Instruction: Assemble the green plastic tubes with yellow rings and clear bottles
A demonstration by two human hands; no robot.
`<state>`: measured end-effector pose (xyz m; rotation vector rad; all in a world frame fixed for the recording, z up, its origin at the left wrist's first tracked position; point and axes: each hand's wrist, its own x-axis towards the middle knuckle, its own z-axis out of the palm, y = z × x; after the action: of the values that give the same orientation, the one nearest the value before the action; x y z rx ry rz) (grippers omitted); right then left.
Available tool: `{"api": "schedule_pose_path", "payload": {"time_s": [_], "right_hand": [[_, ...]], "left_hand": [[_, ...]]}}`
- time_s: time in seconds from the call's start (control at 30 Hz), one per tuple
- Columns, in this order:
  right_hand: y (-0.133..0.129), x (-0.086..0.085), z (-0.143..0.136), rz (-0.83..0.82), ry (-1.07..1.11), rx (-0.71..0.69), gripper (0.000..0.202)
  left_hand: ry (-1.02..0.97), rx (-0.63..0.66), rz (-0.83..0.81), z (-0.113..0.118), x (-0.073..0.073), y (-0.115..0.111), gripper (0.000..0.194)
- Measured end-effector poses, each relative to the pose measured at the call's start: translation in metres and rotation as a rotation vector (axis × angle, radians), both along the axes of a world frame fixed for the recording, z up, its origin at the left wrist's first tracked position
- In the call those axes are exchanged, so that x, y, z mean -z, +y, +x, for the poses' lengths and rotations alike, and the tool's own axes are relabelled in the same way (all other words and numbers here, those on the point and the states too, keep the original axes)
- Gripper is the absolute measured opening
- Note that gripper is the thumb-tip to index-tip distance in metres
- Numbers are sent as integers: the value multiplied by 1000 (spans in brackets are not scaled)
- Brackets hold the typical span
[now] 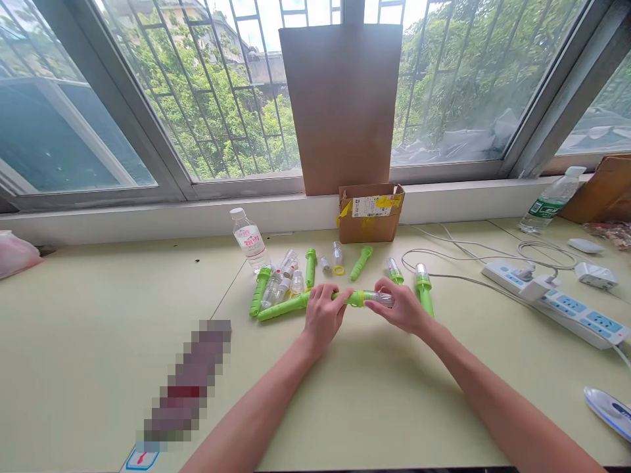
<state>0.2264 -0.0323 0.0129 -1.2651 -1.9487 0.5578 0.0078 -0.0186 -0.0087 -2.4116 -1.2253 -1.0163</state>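
Both my hands are on one light green tube with a clear ribbed cap (379, 299), held level above the table. My left hand (324, 312) is closed round its green part (355, 299). The fingers of my right hand (400, 304) pinch the clear cap at the tube's right end. Another green tube (283, 307) lies just left of my left hand. Behind it are a green tube (260, 291), several clear plastic pieces (273, 289) and a yellow ring (338, 270). Two capped green tubes, one of them upper right (424, 289), lie beyond my right hand.
At the back stand a small cardboard box (369, 228), a tall cardboard sheet (345, 112) and a water bottle (250, 242). On the right lie a white power strip (557, 303), cables and another bottle (549, 200). A blurred object (190, 381) is at the lower left.
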Motion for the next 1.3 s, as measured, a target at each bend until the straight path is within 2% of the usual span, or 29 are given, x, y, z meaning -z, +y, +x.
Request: {"api": "schedule_pose_path", "payload": {"time_s": [0.13, 0.3, 0.47, 0.73, 0.87, 1.03, 1.17, 1.3], "right_hand": [[-4, 0, -6, 206, -288, 8, 27], [-7, 5, -11, 311, -385, 9, 35], [-3, 7, -7, 382, -493, 59, 33], [-4, 4, -6, 448, -518, 96, 30], [-9, 5, -12, 411, -493, 73, 30], [-12, 7, -17, 351, -441, 54, 28], [-10, 7, -15, 423, -486, 61, 25], [-6, 7, -11, 541, -529, 71, 23]], "left_hand": [[58, 22, 69, -2, -3, 0, 30], [106, 49, 93, 0, -5, 0, 32], [183, 93, 58, 4, -12, -2, 31], [245, 104, 18, 3, -18, -4, 42], [214, 162, 27, -3, -15, -2, 36], [220, 152, 182, -5, -12, 0, 22], [263, 103, 204, -4, -16, 0, 17], [301, 85, 164, -1, -24, -4, 27]]}}
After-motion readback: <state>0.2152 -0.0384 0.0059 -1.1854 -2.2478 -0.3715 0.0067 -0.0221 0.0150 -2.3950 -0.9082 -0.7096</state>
